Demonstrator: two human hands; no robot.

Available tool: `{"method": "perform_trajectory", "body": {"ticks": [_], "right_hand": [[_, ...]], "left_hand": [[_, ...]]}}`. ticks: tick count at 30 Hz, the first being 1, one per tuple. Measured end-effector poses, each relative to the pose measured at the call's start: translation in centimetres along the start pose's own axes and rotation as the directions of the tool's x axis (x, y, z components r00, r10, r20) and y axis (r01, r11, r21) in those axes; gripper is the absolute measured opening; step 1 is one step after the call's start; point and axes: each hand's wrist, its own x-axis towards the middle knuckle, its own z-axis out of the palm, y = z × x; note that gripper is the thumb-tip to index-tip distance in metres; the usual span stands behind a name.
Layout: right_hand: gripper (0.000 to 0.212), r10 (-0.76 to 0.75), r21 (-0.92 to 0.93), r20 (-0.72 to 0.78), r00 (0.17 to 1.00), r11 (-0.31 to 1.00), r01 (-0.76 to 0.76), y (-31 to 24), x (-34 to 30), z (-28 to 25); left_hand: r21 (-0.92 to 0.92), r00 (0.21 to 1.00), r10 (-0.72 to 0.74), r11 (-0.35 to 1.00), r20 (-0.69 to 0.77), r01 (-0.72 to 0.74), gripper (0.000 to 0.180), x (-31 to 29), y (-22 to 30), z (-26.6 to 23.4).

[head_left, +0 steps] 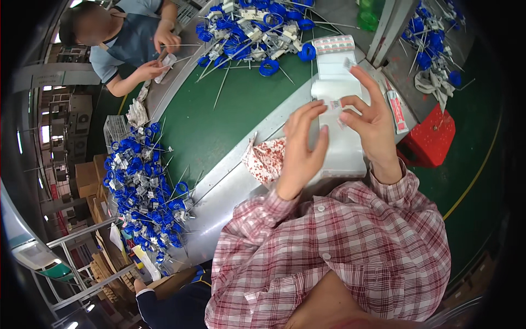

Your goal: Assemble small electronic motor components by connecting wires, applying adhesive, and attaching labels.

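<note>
Small printed labels cling to the fingertips of my right hand (375,123): one label (348,64) is at the raised index fingertip, another (333,104) by a bent finger, and a third seems to be at the thumb. Its fingers are spread in a curve. My left hand (304,142) is open, thumb apart, its fingertips close to or touching the middle label. Beneath both hands lies a white, partly translucent surface (342,153), perhaps a covered box. Beyond it, a roll of printed labels (334,45) trails a white backing strip (333,69).
Blue coiled cables with white connectors are heaped on the left (145,192), far (257,33) and far right (424,44). A red-speckled cloth (266,159) lies beside my left hand. A red-and-white tube (395,109) and red stool (433,137) are right. A co-worker (131,44) handles something opposite.
</note>
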Motion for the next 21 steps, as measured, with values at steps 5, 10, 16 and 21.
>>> {"method": "perform_trajectory", "body": {"ticks": [5,10,16,21], "right_hand": [[0.068,-0.025,-0.154,-0.087,0.996,0.988,0.012,-0.4,0.7,-2.5],[0.067,-0.005,-0.209,-0.111,0.994,0.978,-0.018,0.2,0.9,-4.1],[0.065,0.016,-0.223,-0.136,0.991,0.974,-0.046,1.2,1.4,-4.8],[0.065,0.025,-0.262,-0.179,0.984,0.962,-0.072,1.4,1.8,-5.7]], "left_hand": [[0.229,0.956,0.23,0.955,-0.182,-0.186,0.021,8.7,-3.8,-5.8],[0.532,0.952,0.218,0.844,-0.214,-0.074,0.02,23.8,-12.1,-12.1],[0.659,0.963,-0.207,0.703,-0.171,0.268,0.053,32.1,-21.0,-11.5],[0.673,0.992,-0.111,0.729,-0.063,0.124,0.06,30.8,-20.0,-10.2]]}}
